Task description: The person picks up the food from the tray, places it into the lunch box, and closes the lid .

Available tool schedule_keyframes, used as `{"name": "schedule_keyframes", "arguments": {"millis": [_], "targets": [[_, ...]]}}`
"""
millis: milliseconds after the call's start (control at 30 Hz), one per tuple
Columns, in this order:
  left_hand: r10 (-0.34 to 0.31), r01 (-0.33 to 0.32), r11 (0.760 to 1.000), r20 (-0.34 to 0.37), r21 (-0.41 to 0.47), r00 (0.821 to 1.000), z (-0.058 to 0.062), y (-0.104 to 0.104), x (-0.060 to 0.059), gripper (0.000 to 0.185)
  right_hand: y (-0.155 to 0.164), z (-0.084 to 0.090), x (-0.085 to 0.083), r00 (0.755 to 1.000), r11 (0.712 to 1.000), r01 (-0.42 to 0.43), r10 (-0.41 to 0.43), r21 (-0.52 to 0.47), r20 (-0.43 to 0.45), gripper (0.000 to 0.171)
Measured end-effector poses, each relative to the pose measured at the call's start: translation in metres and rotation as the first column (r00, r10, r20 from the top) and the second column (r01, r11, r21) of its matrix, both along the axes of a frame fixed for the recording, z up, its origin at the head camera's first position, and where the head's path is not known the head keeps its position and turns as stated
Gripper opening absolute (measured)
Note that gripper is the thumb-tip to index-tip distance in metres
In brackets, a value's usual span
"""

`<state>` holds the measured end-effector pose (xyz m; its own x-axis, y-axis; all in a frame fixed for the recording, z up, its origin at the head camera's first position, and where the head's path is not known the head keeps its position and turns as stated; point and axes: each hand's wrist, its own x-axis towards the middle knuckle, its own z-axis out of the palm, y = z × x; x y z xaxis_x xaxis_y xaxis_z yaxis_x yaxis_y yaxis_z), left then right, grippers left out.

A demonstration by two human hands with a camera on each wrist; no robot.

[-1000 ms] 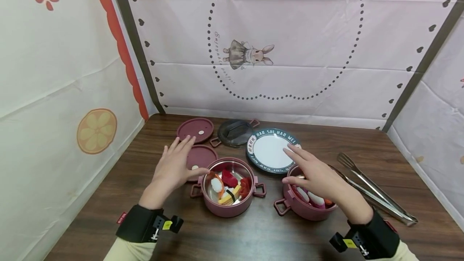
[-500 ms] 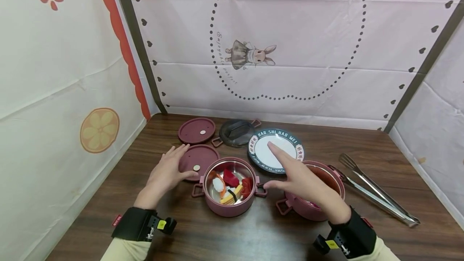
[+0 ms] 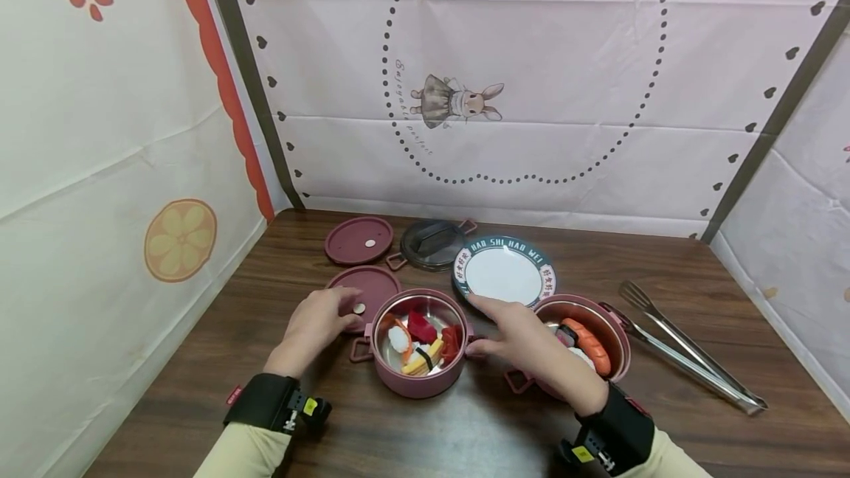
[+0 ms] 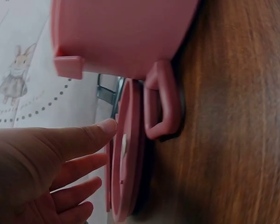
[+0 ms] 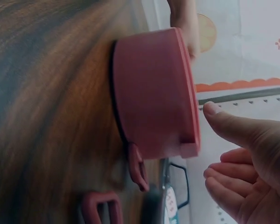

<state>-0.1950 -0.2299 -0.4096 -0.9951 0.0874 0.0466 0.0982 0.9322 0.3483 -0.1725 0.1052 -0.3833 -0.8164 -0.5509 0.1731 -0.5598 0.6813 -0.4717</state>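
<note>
A pink steel-lined pot (image 3: pixel 418 382) full of toy food stands at the table's middle. My left hand (image 3: pixel 345 313) lies open just left of it, fingers over a flat pink lid (image 3: pixel 372 282) and near the pot's left handle (image 3: pixel 359 350). The left wrist view shows the thumb (image 4: pixel 107 127) reaching toward that lid (image 4: pixel 126 154), beside the handle (image 4: pixel 161 107). My right hand (image 3: pixel 474 324) is open at the pot's right side, thumb by the right handle (image 3: pixel 478 354). In the right wrist view the thumb (image 5: pixel 212 109) hovers just off the pot's rim (image 5: pixel 189 93).
A second pink pot (image 3: pixel 614 338) with toy sushi stands to the right, partly behind my right wrist. Behind the pots lie a white plate with a dark rim (image 3: pixel 505 271), a dark glass lid (image 3: pixel 432 242) and another pink lid (image 3: pixel 358 238). Metal tongs (image 3: pixel 684 352) lie far right. Cloth walls enclose three sides.
Both hands have closed in on the middle pot. The right hand moved left off the right pot, uncovering its sushi. The left hand drew back toward the pot's left handle.
</note>
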Motion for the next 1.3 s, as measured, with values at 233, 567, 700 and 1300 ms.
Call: {"name": "schedule_keyframes", "arguments": {"millis": [233, 567, 700, 1300], "targets": [[-0.023, 0.024, 0.999, 0.023, -0.043, 0.999, -0.002, 0.0, -0.003, 0.058, -0.012, -0.008, -0.001, 1.0, 0.997, -0.016, 0.016, 0.069, 0.012, 0.085], [-0.051, 0.055, 0.998, 0.086, -0.037, 0.995, -0.003, -0.018, 0.005, 0.028, -0.015, -0.009, 0.0, 0.999, 0.998, -0.047, 0.047, 0.045, 0.015, 0.083], [-0.066, 0.068, 0.995, 0.039, -0.066, 0.997, -0.007, -0.021, 0.006, 0.013, -0.015, -0.009, 0.0, 0.999, 0.998, -0.039, 0.038, 0.041, 0.016, 0.082], [-0.132, 0.17, 0.981, -0.32, 0.092, 0.938, 0.023, -0.017, 0.025, 0.015, -0.013, -0.012, 0.0, 0.999, 0.999, -0.034, 0.034, 0.022, 0.022, 0.084]]}}
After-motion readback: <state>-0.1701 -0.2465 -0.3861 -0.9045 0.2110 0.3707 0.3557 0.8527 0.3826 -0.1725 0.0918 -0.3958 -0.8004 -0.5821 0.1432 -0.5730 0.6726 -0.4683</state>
